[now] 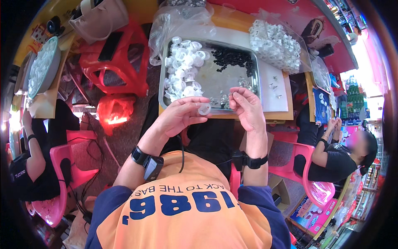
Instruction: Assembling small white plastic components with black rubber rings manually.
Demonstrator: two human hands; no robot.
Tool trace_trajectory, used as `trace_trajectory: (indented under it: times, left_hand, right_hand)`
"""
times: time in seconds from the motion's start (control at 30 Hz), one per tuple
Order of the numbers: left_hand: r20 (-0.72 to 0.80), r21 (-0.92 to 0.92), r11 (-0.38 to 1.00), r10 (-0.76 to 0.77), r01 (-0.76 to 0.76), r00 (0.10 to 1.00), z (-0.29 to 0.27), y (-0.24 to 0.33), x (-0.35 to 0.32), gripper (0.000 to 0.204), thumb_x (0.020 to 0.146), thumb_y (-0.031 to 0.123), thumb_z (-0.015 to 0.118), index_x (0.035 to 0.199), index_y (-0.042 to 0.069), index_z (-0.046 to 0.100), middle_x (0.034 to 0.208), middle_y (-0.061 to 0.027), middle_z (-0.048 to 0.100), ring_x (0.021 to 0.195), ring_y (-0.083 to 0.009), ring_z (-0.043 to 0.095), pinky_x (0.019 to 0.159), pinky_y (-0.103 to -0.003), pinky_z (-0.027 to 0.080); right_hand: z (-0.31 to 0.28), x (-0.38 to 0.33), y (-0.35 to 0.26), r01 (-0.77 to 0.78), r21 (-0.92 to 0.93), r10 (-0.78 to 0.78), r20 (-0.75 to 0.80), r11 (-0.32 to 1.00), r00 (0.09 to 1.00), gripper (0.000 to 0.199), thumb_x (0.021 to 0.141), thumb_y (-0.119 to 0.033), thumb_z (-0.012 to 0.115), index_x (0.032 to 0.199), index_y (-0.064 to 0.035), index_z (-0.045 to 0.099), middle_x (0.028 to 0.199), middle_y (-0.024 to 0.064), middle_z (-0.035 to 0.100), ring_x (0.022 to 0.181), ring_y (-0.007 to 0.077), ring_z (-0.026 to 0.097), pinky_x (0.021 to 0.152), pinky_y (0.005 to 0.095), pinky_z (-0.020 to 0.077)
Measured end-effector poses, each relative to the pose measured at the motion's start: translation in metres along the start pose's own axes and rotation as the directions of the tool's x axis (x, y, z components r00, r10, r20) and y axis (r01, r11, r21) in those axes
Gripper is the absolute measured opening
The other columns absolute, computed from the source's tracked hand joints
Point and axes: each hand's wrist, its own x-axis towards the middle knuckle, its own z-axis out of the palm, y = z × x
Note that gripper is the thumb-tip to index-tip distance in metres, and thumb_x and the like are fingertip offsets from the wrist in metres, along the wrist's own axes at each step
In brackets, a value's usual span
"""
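Observation:
My left hand [182, 115] is closed on a small round translucent plastic part [204, 109], held between thumb and fingers just before the near edge of a metal tray [259, 89]. My right hand [250, 108] pinches its thumb and forefinger together over the tray's near right corner; whatever is between the fingertips is too small to name. White plastic parts [182, 66] fill the tray's left side. Small black pieces [234, 58] are heaped at its far right. Near my right fingertips are little shiny pieces [222, 101].
A clear bin of white parts [275, 45] stands beyond the tray, right of it, with loose small pieces [273, 86] nearby. A plastic bag [176, 25] lies behind the tray. A red stool [116, 62] stands left. Seated people [336, 159] work at both sides.

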Motion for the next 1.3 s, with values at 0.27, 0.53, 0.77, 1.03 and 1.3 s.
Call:
trace_trajectory:
  times: [0.27,0.53,0.77,1.03,1.3]
  left_hand:
    - [-0.040,0.076,0.996,0.043,-0.040,0.998,0.014,-0.005,0.008,0.021,0.094,0.014,0.057,0.109,-0.001,0.059,0.107,-0.0130,0.064,0.098,-0.0220,0.065,0.087,-0.034,0.055]
    - [-0.061,0.064,0.995,0.086,-0.082,0.994,0.015,-0.007,0.006,0.015,0.093,0.013,0.060,0.100,0.001,0.062,0.107,-0.0112,0.064,0.099,-0.0220,0.065,0.090,-0.035,0.054]
    - [-0.049,-0.021,0.996,0.091,-0.092,0.995,0.008,-0.010,0.006,0.014,0.093,0.014,0.060,0.100,0.003,0.062,0.107,-0.0082,0.064,0.100,-0.0176,0.063,0.091,-0.035,0.053]
    - [-0.080,-0.035,0.998,0.047,-0.050,0.996,0.006,-0.013,0.003,0.011,0.094,0.016,0.059,0.100,0.007,0.062,0.102,-0.0031,0.064,0.096,-0.0135,0.063,0.088,-0.032,0.053]
    - [-0.059,-0.117,0.992,0.034,-0.041,0.998,0.007,-0.015,0.003,0.016,0.094,0.014,0.057,0.106,0.003,0.062,0.104,-0.0068,0.065,0.097,-0.0175,0.065,0.089,-0.033,0.055]
  right_hand:
    - [0.031,-0.017,0.010,0.173,-0.213,-0.162,0.066,0.962,0.985,0.010,0.087,0.000,0.063,0.097,0.0015,0.062,0.085,0.0056,0.064,0.069,0.0095,0.060,0.065,0.0228,0.0509]
    - [0.036,-0.023,0.018,0.198,-0.277,-0.178,0.097,0.940,0.979,0.011,0.087,-0.003,0.066,0.096,-0.0003,0.063,0.084,0.0028,0.064,0.068,0.0067,0.058,0.063,0.0196,0.0485]
    - [0.048,-0.028,0.019,0.199,-0.439,-0.200,0.042,0.876,0.979,0.010,0.085,-0.002,0.067,0.093,-0.0001,0.063,0.085,0.0018,0.064,0.068,0.0075,0.058,0.063,0.0208,0.0488]
    - [0.065,-0.037,0.009,0.458,-0.812,-0.442,0.282,0.362,0.851,0.014,0.078,0.004,0.068,0.091,0.0001,0.061,0.085,0.0081,0.060,0.068,0.0172,0.063,0.063,0.0281,0.0524]
    - [0.059,-0.037,0.014,0.465,-0.838,-0.489,0.290,0.286,0.823,0.012,0.080,0.001,0.068,0.090,-0.0001,0.062,0.088,0.0090,0.062,0.069,0.0181,0.063,0.061,0.0280,0.0524]
